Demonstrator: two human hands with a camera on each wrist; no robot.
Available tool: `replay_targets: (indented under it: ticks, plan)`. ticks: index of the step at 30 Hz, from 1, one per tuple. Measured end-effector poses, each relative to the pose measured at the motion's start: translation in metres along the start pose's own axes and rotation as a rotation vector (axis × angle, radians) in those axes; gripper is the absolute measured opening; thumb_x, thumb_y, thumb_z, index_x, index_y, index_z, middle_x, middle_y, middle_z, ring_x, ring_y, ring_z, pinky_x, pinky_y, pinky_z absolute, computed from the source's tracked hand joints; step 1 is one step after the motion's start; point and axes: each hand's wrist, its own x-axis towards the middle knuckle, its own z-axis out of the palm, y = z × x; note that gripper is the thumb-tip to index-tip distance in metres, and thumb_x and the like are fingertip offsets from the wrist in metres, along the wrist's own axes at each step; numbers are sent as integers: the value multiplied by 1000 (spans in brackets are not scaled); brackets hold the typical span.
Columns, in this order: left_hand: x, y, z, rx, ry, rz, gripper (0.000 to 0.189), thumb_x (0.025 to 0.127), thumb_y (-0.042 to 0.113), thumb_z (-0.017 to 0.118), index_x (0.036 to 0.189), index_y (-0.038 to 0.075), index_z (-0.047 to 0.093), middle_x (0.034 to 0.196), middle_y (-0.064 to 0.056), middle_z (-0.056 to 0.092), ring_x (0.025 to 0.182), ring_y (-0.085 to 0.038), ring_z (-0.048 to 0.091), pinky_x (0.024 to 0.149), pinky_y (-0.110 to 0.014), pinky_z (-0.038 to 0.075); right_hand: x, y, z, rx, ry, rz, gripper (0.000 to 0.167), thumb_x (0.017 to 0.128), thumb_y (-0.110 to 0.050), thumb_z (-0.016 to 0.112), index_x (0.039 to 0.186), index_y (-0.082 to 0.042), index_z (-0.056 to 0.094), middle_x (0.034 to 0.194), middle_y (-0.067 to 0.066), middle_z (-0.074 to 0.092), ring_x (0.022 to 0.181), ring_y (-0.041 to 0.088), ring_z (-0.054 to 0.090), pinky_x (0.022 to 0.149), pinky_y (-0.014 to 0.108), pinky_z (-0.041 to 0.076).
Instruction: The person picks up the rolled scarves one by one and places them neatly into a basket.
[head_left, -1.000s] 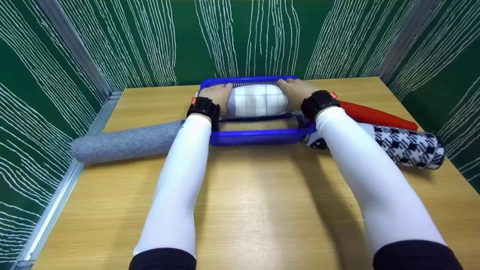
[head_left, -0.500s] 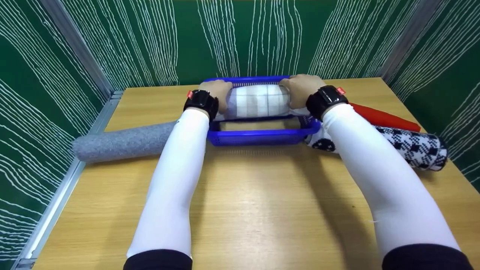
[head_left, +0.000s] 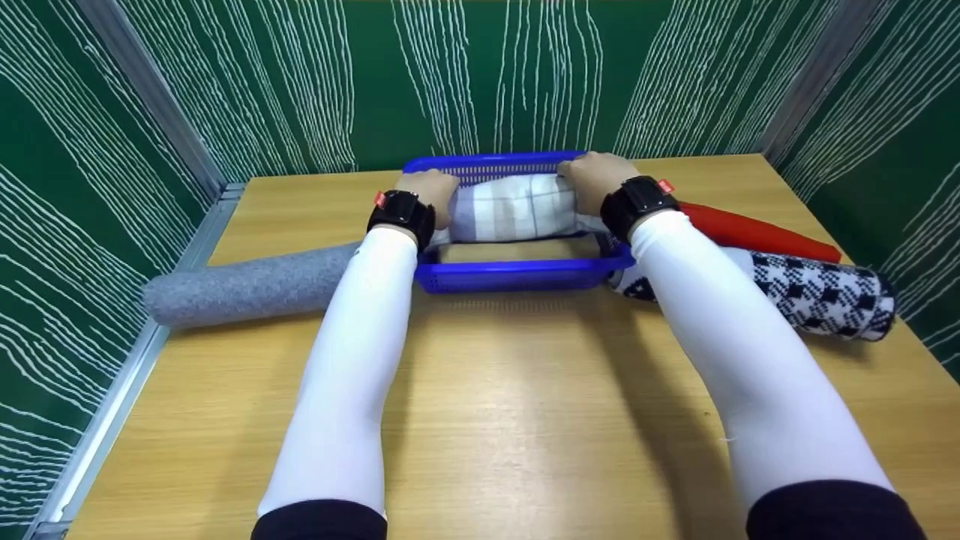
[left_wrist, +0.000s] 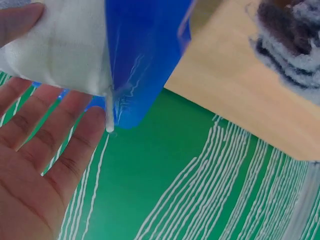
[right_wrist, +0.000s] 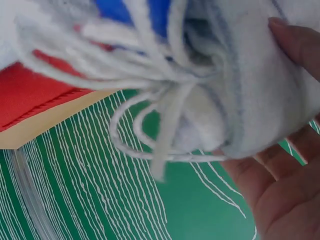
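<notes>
A rolled scarf [head_left: 517,208], white with a beige and grey check, lies across the blue plastic basket [head_left: 517,279] in the head view. My left hand [head_left: 433,193] grips its left end and my right hand [head_left: 598,182] grips the right end. In the left wrist view, the thumb is on one side of the roll and the fingers [left_wrist: 65,120] lie along the other. The right wrist view shows white fringe [right_wrist: 170,90] hanging loose from the roll's end, beside the right thumb [right_wrist: 300,45]. Whether the roll touches the basket floor is hidden.
A grey rolled cloth [head_left: 247,289] lies left of the basket. On the right are a red rolled cloth [head_left: 757,232] and a black-and-white patterned roll [head_left: 821,294], partly behind the right arm. Green walls [head_left: 525,75] with white lines enclose the wooden table [head_left: 510,420].
The checked scarf has come slightly toward me and its right side now tilts a little upward. My right hand shifted right, then back left. Both hands keep their grip.
</notes>
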Motion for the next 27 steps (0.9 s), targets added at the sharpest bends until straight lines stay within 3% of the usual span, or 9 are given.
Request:
replay_targets:
  ticks: [10,16,20,25,27]
  plan:
    - [9,1,8,13,-11,-11,34,102,4,58,132,5,73,135,-18,75,124,-38,71,104,-58,59,9,-3,9,-7,-48,-17,33,86,13,65,118,6,72,115,30,76,110,50,73,96,61,61]
    - [14,3,13,-6,-5,61,43,102,-1,61,142,15,66,143,-14,72,131,-36,68,109,-53,57,2,-13,7,-1,-108,28,35,91,10,56,120,0,73,118,30,76,112,50,72,95,66,60]
    - [7,8,11,-17,-53,82,57,102,-4,60,151,24,64,149,-14,68,137,-36,64,113,-53,54,-1,-17,9,-10,-154,67,41,95,8,52,126,-7,74,123,25,76,113,47,73,91,70,60]
    - [-7,10,3,-78,-147,36,62,104,-3,54,160,25,56,163,-14,55,151,-34,52,126,-49,44,12,-3,32,-93,-207,1,43,96,6,51,132,-9,71,124,26,76,112,48,73,90,69,61]
    - [-6,9,3,-78,-177,25,62,104,-2,54,160,26,56,164,-12,54,153,-31,51,128,-47,41,17,0,38,-128,-233,-25,39,97,4,53,131,-7,69,127,28,75,116,50,72,92,68,60]
